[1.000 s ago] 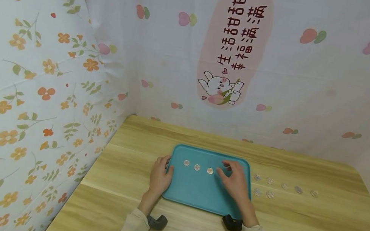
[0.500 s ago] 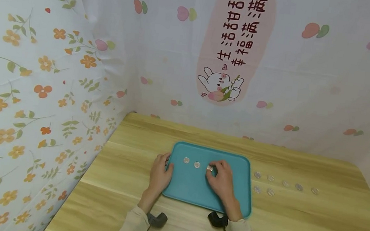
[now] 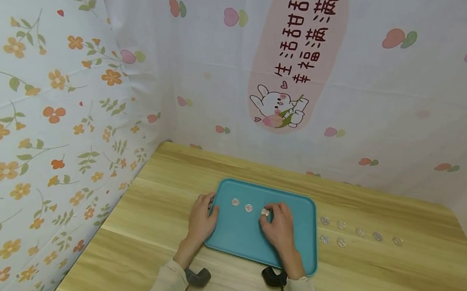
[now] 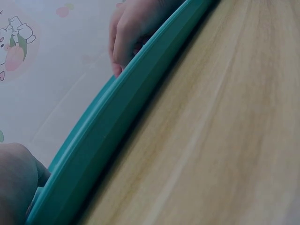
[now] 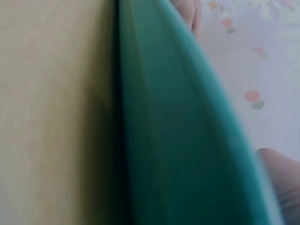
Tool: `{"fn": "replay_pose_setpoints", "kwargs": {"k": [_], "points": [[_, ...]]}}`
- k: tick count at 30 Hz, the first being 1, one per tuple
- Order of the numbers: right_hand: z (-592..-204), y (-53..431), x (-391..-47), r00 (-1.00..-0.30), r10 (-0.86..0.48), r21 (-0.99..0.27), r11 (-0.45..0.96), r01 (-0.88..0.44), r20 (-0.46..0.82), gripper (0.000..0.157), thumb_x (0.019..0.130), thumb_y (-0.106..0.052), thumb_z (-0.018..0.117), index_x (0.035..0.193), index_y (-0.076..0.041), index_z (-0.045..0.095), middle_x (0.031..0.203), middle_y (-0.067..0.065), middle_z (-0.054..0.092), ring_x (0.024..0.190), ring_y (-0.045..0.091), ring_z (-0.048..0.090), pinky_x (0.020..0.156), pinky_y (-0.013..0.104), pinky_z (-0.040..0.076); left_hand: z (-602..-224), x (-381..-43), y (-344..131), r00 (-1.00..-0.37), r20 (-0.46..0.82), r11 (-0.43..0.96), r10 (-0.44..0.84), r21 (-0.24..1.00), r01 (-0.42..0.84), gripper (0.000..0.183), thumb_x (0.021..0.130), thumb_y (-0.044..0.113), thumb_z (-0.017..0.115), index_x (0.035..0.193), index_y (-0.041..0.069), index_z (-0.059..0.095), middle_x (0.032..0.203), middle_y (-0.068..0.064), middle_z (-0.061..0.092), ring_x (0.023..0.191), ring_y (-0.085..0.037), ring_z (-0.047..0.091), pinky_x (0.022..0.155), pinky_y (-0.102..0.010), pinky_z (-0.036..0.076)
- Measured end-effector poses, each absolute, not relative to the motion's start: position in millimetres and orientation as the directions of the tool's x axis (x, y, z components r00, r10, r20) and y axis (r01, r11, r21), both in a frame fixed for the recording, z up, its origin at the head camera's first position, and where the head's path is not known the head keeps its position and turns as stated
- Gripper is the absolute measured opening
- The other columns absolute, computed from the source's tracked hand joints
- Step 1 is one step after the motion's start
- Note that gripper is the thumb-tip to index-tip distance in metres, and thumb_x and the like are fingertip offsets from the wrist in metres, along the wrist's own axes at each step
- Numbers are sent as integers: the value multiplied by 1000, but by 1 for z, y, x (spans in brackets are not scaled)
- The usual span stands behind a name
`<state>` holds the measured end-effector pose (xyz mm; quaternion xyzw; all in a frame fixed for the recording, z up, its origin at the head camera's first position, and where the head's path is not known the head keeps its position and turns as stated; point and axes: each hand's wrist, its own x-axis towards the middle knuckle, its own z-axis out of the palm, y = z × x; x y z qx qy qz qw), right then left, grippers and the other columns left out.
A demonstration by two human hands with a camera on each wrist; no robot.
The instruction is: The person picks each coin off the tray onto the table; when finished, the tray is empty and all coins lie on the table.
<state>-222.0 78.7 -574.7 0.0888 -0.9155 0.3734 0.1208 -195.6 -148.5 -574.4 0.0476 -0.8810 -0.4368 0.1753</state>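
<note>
A blue-green tray lies on the wooden table. My left hand holds its left edge, thumb over the rim and fingers along the outer side; the thumb shows by the rim in the left wrist view. Over the tray, my right hand pinches a silvery coin between thumb and index finger, close to the tray's surface. To its left, a coin and another coin lie in a row with it. The tray's wall hides most of the right hand in the right wrist view.
Right of the tray, several coins lie on the table in two rows, among them a near coin and a far-right coin. A patterned white cloth hangs behind the table, and a floral cloth on the left.
My right hand has moved left across the tray to the third coin and taken it between thumb and finger, then stayed there. The left hand has kept its place at the tray's edge.
</note>
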Motion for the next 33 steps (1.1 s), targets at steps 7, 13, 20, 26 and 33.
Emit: {"fn": "replay_pose_setpoints", "kwargs": {"k": [7, 13, 20, 26, 33], "points": [[-575, 78, -225, -964, -63, -662, 715, -223, 257, 22, 82, -10, 65, 103, -1, 67, 97, 16, 59, 93, 33, 51, 88, 51, 37, -574, -196, -149, -932, 275, 617, -234, 783, 76, 39, 91, 7, 63, 130, 1, 61, 111, -17, 63, 97, -28, 61, 85, -44, 50], [-576, 78, -226, -960, -43, -680, 697, -228, 278, 22, 79, -9, 66, 100, -1, 67, 92, 14, 57, 88, 30, 48, 83, 46, 35, -573, -196, -148, -932, 272, 616, -240, 785, 71, 39, 91, 7, 63, 130, 2, 61, 111, -16, 63, 97, -28, 61, 85, -44, 50], [-572, 77, -224, -963, -44, -631, 748, -207, 265, 22, 80, -12, 65, 98, -1, 67, 93, 15, 60, 87, 32, 51, 82, 46, 39, -572, -196, -148, -932, 274, 618, -236, 782, 74, 39, 91, 6, 64, 130, 2, 61, 111, -16, 63, 97, -28, 61, 85, -44, 50], [-568, 73, -225, -978, -46, -586, 794, -159, 204, 21, 82, -16, 63, 98, -3, 65, 99, 17, 62, 91, 35, 53, 83, 48, 40, -571, -195, -148, -934, 272, 611, -231, 787, 78, 39, 92, 6, 63, 130, 1, 61, 111, -16, 62, 97, -27, 60, 85, -43, 49], [-569, 73, -225, -978, -36, -609, 777, -157, 206, 18, 81, -16, 65, 95, -5, 61, 90, 14, 56, 83, 30, 46, 77, 43, 34, -570, -193, -147, -939, 257, 592, -228, 802, 76, 39, 92, 6, 62, 130, 0, 60, 112, -16, 61, 98, -26, 59, 85, -42, 48]]}}
